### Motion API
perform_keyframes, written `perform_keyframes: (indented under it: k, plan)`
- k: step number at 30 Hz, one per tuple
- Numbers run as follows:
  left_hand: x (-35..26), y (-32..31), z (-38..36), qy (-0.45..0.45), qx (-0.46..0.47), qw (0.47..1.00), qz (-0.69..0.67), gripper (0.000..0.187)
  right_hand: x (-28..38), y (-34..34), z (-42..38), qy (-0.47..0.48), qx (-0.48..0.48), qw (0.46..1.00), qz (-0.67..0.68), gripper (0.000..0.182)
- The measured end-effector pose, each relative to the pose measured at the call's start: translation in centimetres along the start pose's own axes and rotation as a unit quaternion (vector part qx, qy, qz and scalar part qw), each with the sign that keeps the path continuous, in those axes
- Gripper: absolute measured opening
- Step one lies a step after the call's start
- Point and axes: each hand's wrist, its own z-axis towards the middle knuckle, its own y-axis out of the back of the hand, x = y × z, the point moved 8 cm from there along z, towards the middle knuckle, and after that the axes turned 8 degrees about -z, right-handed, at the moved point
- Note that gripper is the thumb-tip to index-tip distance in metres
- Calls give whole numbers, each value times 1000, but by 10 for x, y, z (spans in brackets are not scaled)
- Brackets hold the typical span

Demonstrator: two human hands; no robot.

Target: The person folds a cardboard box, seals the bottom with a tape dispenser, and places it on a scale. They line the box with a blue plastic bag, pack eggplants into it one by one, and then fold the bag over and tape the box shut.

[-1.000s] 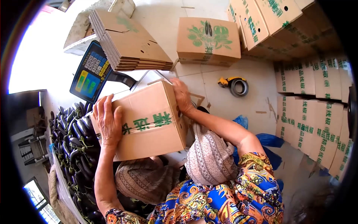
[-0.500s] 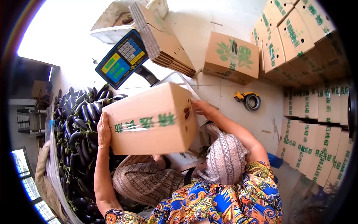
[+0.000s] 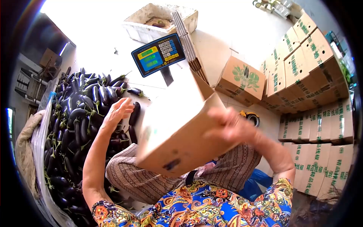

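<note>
A cardboard box [image 3: 185,145] is tilted above my lap, blurred at its edges, with a bright washed-out side and a dark mark on the side facing me. My right hand [image 3: 232,126], smeared by motion, grips the box at its right upper edge. On the other side, my left hand [image 3: 120,112] is off the box, fingers stretched out, over the edge of the eggplant pile [image 3: 77,126]. Beyond the box stands the lit keypad display of a scale [image 3: 159,55]; its platform is hidden.
A white foam crate [image 3: 138,28] stands at the back beside flattened cartons [image 3: 189,47]. A closed printed carton [image 3: 242,81] sits behind my right hand, with a yellow tape dispenser [image 3: 251,118] nearby. Stacked cartons [image 3: 314,121] line the right side.
The box has turned and tilted, so a different side faces me. My left hand has let go of it and moved away. My right hand has moved nearer along its edge.
</note>
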Motion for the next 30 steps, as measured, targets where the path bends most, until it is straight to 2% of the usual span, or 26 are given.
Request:
perform_keyframes:
  k: [1, 2, 3, 4, 6, 8, 9, 10, 11, 12, 14, 15, 16, 18, 19, 20, 22, 23, 24, 26, 27, 28, 29, 30]
  plan:
    - [-16, -16, -8, -21, 14, 999, -20, 63, 18, -30, -2, 31, 37, 988, -147, 23]
    - [-28, -33, -14, -41, 29, 998, -40, 64, 34, -61, -8, 117, 26, 965, -234, 21]
    - [-33, -50, -18, -30, 42, 997, -65, 72, 33, -92, -11, 73, 70, 934, -342, 23]
    - [-42, -69, -30, -45, 43, 994, -86, 79, 35, -115, -15, 99, 82, 910, -395, 27]
    - [-50, -97, -40, -49, 27, 997, -62, 93, 18, -150, -21, 112, 96, 884, -445, 30]
    - [-45, -106, -36, -121, -22, 990, 63, 96, -14, -175, -24, 105, 107, 875, -461, 36]
    - [-18, -106, -20, -148, -84, 979, 114, 95, -31, -187, -27, 75, 172, 861, -473, 43]
    - [9, -107, -4, -171, -147, 960, 166, 95, -32, -185, -27, 66, 165, 875, -451, 46]
    - [31, -109, 3, -120, -118, 982, 89, 75, -32, -179, -28, 57, 159, 889, -426, 49]
    - [33, -109, 6, -136, -113, 980, 89, 67, -33, -171, -26, 47, 151, 902, -401, 52]
    - [34, -112, 13, -171, -97, 976, 92, 53, -7, -112, -6, 89, -101, 866, -481, 56]
    - [32, -112, 10, -254, -133, 952, 110, 41, -23, -86, -2, 23, -198, 845, -497, 55]
    - [29, -112, 5, -223, -149, 958, 104, 41, -50, -64, -3, -42, -292, 811, -505, 55]
    - [14, -108, -9, -160, -180, 966, 95, 41, -116, -36, 2, -97, -409, 772, -476, 48]
    - [12, -107, -15, -285, -238, 911, 182, 36, -134, -22, 11, -196, -362, 822, -394, 43]
    - [38, -100, 1, -235, -218, 941, 109, 34, -153, -13, 13, -291, -305, 855, -303, 40]
    - [72, -90, 20, -131, -171, 976, -38, 31, -172, 11, 4, -249, -334, 839, -351, 42]
    - [80, -90, 25, -134, -135, 977, -100, 25, -188, 15, -6, -306, -285, 852, -314, 42]
    - [79, -91, 16, -107, -103, 971, -189, 22, -208, 20, -15, -312, -282, 885, -200, 44]
    - [86, -86, 19, -130, -37, 913, -384, 32, -248, 22, -29, -277, -229, 931, 61, 45]
    - [94, -81, 17, -84, -7, 908, -410, 30, -230, 6, -34, -305, -261, 894, 199, 44]
    - [103, -69, 22, -104, -59, 941, -318, 36, -264, 5, -45, -337, -295, 887, 118, 48]
    - [105, -60, 21, -114, -159, 975, -104, 41, -313, 4, -49, -323, -334, 885, 4, 51]
    - [105, -57, 14, -112, -249, 955, 115, 46, -300, -1, -49, -351, -331, 871, -94, 55]
